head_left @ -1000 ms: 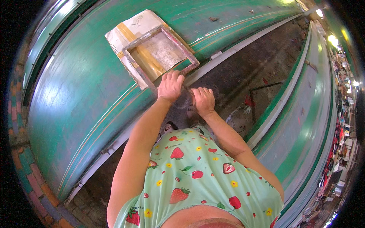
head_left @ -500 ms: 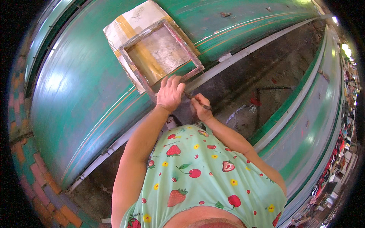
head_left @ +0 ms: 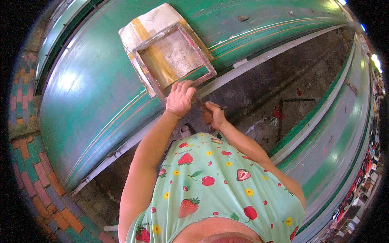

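A square wooden frame (head_left: 197, 47) with stained, reddish bars lies tilted over a pale board with tan tape (head_left: 130, 30). My left hand (head_left: 180, 98) is at the frame's near bar, its fingers curled over the wood and holding it. Just to its right and a little lower, my right hand (head_left: 213, 116) is closed round a slim dark tool (head_left: 223, 107). One end of that tool sticks out past the fingers, and the other points toward the frame's near corner. What kind of tool it is, I cannot make out.
Frame and board rest on a long green table (head_left: 93, 89) with a pale rail (head_left: 239, 77) along its near edge. A second green and grey table (head_left: 324, 150) runs on the right. Between them lies a dark floor (head_left: 259, 97). Coloured paving bricks (head_left: 52, 190) show at left.
The fingers of my left hand have drawn closer together on the frame. My right hand has turned slightly and dropped a little, still with the tool. The whole view has shifted slightly.
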The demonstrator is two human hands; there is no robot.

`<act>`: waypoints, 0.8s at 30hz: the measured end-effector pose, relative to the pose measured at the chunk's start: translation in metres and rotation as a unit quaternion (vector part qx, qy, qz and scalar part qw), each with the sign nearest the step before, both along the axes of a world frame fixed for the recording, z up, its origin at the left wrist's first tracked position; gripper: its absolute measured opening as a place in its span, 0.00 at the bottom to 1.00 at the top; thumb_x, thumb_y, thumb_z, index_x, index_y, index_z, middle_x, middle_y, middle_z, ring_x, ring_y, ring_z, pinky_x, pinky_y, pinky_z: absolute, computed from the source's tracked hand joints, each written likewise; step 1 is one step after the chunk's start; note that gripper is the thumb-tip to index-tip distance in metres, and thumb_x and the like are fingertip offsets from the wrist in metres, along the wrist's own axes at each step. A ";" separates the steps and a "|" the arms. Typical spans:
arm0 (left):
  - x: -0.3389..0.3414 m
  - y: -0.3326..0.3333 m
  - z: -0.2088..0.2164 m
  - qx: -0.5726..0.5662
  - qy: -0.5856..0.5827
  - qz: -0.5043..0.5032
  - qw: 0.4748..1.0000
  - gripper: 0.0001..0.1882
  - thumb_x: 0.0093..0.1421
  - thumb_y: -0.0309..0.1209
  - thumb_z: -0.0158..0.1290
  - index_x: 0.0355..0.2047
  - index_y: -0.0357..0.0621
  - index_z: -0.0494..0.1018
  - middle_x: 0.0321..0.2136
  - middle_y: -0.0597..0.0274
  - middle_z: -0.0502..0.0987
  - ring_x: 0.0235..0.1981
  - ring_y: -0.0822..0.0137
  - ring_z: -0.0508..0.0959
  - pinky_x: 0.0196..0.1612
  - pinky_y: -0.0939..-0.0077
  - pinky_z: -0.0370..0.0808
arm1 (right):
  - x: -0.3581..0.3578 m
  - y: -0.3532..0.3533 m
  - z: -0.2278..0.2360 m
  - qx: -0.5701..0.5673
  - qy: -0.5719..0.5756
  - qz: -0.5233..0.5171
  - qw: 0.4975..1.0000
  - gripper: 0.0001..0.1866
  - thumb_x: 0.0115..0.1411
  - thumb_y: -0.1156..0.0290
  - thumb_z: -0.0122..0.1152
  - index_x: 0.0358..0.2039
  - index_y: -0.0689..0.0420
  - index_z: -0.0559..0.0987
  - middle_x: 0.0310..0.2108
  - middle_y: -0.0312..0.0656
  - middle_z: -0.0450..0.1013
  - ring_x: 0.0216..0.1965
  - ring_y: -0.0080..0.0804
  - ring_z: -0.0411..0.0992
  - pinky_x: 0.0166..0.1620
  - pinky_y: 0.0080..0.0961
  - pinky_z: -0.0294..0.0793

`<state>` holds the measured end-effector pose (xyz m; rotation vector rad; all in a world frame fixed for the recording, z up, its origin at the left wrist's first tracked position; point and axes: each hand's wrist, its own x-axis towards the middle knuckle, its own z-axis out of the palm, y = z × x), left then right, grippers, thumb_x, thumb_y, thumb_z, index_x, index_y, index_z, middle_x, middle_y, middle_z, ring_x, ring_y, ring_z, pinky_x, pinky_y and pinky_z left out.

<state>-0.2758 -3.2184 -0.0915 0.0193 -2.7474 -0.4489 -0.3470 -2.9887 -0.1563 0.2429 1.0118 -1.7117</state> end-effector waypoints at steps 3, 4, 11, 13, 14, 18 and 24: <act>0.003 0.000 0.002 -0.005 0.020 -0.004 1.000 0.24 0.60 0.25 0.60 0.57 0.50 0.74 0.63 0.51 0.76 0.68 0.44 0.75 0.72 0.46 0.71 | 0.007 0.009 -0.004 0.084 0.180 -0.026 0.980 0.08 0.75 0.63 0.66 0.41 0.53 0.82 0.22 0.25 0.66 0.20 0.19 0.60 0.25 0.27 0.57; 0.004 0.000 0.002 0.003 0.043 -0.010 0.999 0.25 0.59 0.24 0.60 0.59 0.50 0.74 0.64 0.51 0.76 0.68 0.44 0.75 0.72 0.46 0.72 | 0.008 0.012 -0.003 0.152 0.221 -0.025 0.963 0.06 0.75 0.67 0.66 0.41 0.54 0.81 0.23 0.26 0.68 0.21 0.19 0.62 0.26 0.26 0.60; 0.014 -0.004 -0.004 0.053 0.075 -0.037 0.995 0.40 0.48 0.18 0.62 0.66 0.49 0.72 0.66 0.49 0.74 0.70 0.39 0.72 0.74 0.45 0.72 | 0.009 0.004 0.038 0.156 0.689 0.000 0.708 0.11 0.68 0.66 0.72 0.46 0.55 0.82 0.32 0.47 0.84 0.33 0.48 0.85 0.37 0.47 0.81; 0.014 -0.006 -0.005 0.053 0.081 -0.045 0.994 0.40 0.49 0.18 0.62 0.66 0.48 0.72 0.67 0.49 0.74 0.70 0.40 0.72 0.74 0.46 0.72 | 0.014 -0.002 0.052 0.221 0.736 0.035 0.639 0.11 0.68 0.66 0.71 0.47 0.55 0.82 0.33 0.49 0.84 0.35 0.54 0.85 0.39 0.51 0.82; 0.014 -0.006 -0.006 0.049 0.083 -0.044 0.994 0.39 0.50 0.18 0.61 0.66 0.49 0.72 0.66 0.49 0.74 0.70 0.40 0.72 0.74 0.46 0.72 | 0.016 -0.004 0.057 0.252 0.756 0.045 0.602 0.11 0.67 0.67 0.71 0.47 0.54 0.82 0.34 0.51 0.85 0.36 0.57 0.85 0.39 0.54 0.83; 0.013 -0.003 -0.011 0.034 0.097 -0.036 0.994 0.35 0.54 0.19 0.59 0.65 0.48 0.73 0.65 0.49 0.76 0.69 0.41 0.74 0.73 0.47 0.73 | 0.022 -0.007 0.067 0.308 0.805 0.095 0.497 0.10 0.67 0.67 0.67 0.46 0.54 0.81 0.32 0.47 0.84 0.34 0.55 0.84 0.39 0.52 0.81; 0.011 -0.005 -0.010 0.046 0.090 -0.023 0.995 0.20 0.65 0.27 0.54 0.58 0.47 0.79 0.63 0.48 0.80 0.68 0.43 0.77 0.73 0.47 0.74 | 0.027 -0.014 0.062 0.284 0.843 0.025 0.456 0.09 0.70 0.63 0.63 0.44 0.53 0.82 0.30 0.49 0.81 0.32 0.58 0.80 0.38 0.55 0.77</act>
